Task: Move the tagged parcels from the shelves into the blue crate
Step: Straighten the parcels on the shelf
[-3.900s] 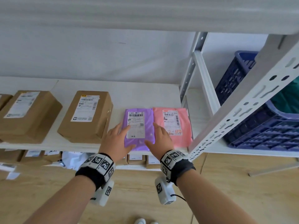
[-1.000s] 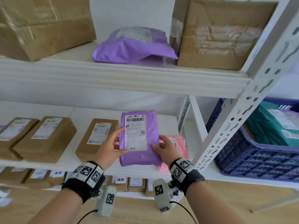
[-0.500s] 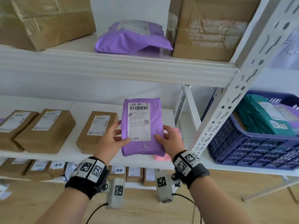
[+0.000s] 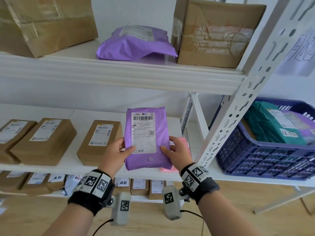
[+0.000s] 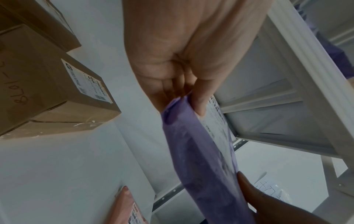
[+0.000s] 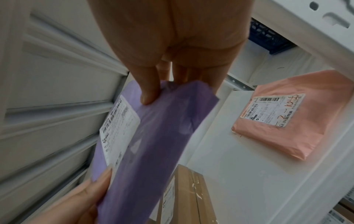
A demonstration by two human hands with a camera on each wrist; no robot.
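The purple parcel [image 4: 147, 138] is held upright above the middle shelf [image 4: 51, 167], left hand [image 4: 115, 155] and right hand [image 4: 177, 153] each in a pinching grip on a lower edge. The slick film could slip, or catch the upright post [image 4: 238, 106] on the way right to the blue crate [image 4: 265, 157]. Its label reads "R02" and "淘宝".
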